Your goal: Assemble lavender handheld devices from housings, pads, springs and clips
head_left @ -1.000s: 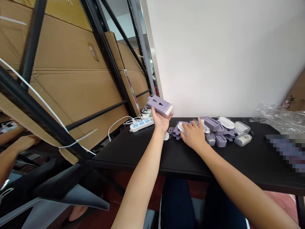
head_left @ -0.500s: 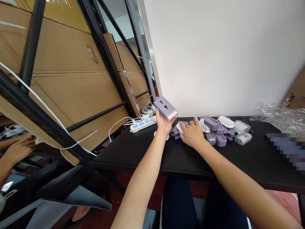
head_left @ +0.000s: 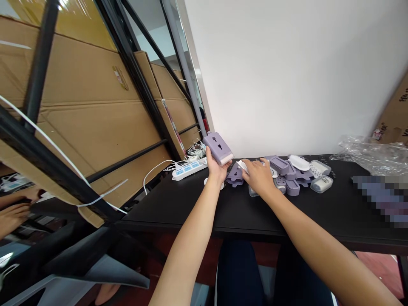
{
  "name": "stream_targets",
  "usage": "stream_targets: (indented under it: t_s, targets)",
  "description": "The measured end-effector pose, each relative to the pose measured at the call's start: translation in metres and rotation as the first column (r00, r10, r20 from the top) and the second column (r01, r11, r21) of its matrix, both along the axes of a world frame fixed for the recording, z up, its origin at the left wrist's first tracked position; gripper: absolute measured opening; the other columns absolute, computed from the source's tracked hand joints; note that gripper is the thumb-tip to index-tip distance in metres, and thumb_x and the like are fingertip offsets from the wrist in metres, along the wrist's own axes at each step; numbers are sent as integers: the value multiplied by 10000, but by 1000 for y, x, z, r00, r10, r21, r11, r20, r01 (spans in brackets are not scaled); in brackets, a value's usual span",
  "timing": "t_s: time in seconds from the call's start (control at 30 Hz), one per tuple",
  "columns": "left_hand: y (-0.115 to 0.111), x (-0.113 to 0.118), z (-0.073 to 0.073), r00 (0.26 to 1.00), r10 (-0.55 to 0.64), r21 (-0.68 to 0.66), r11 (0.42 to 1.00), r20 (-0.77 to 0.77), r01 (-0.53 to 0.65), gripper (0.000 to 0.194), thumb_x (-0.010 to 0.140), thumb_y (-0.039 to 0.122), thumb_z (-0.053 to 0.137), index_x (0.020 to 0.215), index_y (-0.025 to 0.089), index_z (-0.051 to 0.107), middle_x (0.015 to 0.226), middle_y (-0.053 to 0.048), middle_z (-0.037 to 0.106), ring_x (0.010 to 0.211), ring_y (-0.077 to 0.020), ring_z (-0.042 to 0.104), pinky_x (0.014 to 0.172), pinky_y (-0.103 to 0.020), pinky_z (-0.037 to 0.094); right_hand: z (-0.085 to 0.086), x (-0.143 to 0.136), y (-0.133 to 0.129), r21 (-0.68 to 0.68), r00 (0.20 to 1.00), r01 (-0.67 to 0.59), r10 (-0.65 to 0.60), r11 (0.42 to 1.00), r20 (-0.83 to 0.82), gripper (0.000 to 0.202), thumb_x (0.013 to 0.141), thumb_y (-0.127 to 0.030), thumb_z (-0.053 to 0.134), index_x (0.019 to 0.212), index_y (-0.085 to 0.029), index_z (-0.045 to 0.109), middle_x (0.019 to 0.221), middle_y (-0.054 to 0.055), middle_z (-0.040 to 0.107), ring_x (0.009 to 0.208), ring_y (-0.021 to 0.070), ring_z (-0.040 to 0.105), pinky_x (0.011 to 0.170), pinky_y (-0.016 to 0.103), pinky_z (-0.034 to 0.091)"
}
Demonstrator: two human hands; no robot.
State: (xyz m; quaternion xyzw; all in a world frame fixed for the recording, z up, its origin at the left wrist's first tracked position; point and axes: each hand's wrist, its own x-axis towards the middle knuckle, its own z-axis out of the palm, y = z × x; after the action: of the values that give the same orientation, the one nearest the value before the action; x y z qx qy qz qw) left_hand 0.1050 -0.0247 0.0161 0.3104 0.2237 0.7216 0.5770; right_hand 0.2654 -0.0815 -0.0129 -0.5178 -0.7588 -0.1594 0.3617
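My left hand (head_left: 216,169) holds a purple box-shaped part (head_left: 218,148) with two dark slots and a white end, tilted above the black table (head_left: 191,212). My right hand (head_left: 257,173) has its thumb and fingers closed on a small white piece (head_left: 242,165) over the pile. A flat purple part (head_left: 235,175) lies between the hands. Right of my right hand are several purple parts (head_left: 292,187), a white oval piece (head_left: 298,162), metal springs and clear plastic cases (head_left: 321,184).
A white power strip (head_left: 189,169) with tangled cables lies at the table's left back. Crumpled clear plastic (head_left: 376,157) and a blurred patch are at the right. A black metal rack with cardboard (head_left: 95,136) stands left; a person's hands (head_left: 15,212) show at far left.
My right hand has closed on the white piece and lifted it from the purple part below. The view has shifted slightly; my left hand still holds the purple part.
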Motion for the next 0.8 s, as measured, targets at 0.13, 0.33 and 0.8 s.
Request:
stream_targets:
  t_s: [0.13,0.33,0.8]
  targets:
    - [-6,7,3,994,-105,18,994,-30,105,624,900,733,544,1157,184,695,920,-88,740,699,-188,695,484,-239,508,7,4,-2,-20,952,-11,4,1000,-305,401,996,-291,509,1364,-180,626,1145,127,782,1002,287,733,983,432,477]
    - [-22,30,-1,946,-241,11,968,-218,249,579,905,686,600,1198,200,714,1087,-99,767,754,-203,725,498,-261,569,13,11,-5,46,790,-40,60,998,-610,460,1005,-419,511,1393,-198,618,1228,115,757,1044,285,738,912,405,568]
    - [-24,45,-14,927,-240,131,949,-289,287,520,882,569,720,1252,204,700,1280,-106,729,1257,-298,662,1075,-417,542,14,14,-5,134,710,-234,263,963,-653,463,998,-403,538,1425,-248,622,1386,127,634,1243,264,623,1004,400,551]
